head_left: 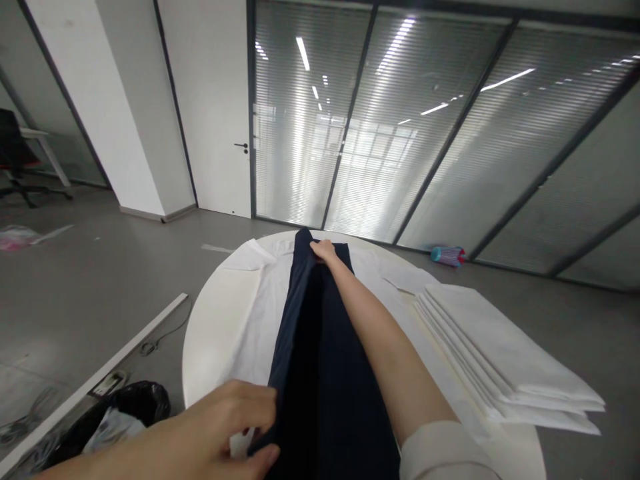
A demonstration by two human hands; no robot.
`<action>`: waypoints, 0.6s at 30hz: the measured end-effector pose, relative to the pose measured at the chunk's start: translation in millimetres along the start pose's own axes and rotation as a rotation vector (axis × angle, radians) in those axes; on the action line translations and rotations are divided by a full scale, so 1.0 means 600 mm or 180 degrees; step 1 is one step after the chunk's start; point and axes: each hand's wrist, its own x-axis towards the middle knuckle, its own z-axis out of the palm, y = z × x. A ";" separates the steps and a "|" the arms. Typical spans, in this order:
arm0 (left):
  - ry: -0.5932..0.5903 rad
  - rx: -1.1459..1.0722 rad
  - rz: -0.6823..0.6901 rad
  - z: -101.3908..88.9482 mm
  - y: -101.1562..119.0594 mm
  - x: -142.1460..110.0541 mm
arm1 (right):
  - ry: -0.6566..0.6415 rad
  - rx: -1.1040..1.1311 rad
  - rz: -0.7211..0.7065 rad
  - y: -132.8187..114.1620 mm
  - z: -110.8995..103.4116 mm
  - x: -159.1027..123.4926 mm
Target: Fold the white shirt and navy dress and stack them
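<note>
A long dark navy cloth [345, 380] runs from the near edge of the table to its far side, with a raised fold along its left. Its exact kind is unclear. My left hand [245, 417] pinches the left edge of the cloth close to me, thumb below and fingers above. At the far end, my right hand [324, 250] grips the top of the same cloth, its arm stretched over the cloth's right side. Beneath the navy cloth lies a spread white cloth [253, 327], its parts showing on both sides.
A round white table [213, 333] carries everything. To the right is a stack of folded white cloths [500, 347]. On the floor at left are a black bin bag [150, 400], a long white strip [125, 357] and cables. Glass partitions [400, 133] stand behind.
</note>
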 end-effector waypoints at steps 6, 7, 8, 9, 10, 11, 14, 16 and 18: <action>-0.0705 -0.0137 0.0925 0.068 0.024 0.114 | -0.0182 0.0344 0.0346 0.070 -0.013 0.001; -0.0763 -0.0153 0.1010 0.079 0.021 0.125 | -0.0194 0.0344 0.0365 0.071 -0.011 0.004; -0.0821 -0.0171 0.1092 0.089 0.018 0.133 | -0.0199 0.0330 0.0381 0.071 -0.008 0.008; -0.0861 -0.0188 0.1163 0.096 0.016 0.140 | -0.0196 0.0307 0.0389 0.069 -0.006 0.011; -0.0894 -0.0207 0.1225 0.101 0.015 0.146 | -0.0183 0.0281 0.0389 0.068 -0.005 0.013; -0.0932 -0.0226 0.1287 0.104 0.015 0.152 | -0.0161 0.0255 0.0380 0.067 -0.005 0.015; -0.0971 -0.0218 0.1457 0.108 0.022 0.165 | -0.0088 0.0165 0.0323 0.068 -0.007 0.015; -0.0983 -0.0164 0.1552 0.114 0.026 0.172 | -0.0049 0.0079 0.0287 0.071 -0.009 0.012; -0.1004 -0.0049 0.1584 0.125 0.026 0.176 | -0.0017 -0.0025 0.0251 0.075 -0.010 0.008</action>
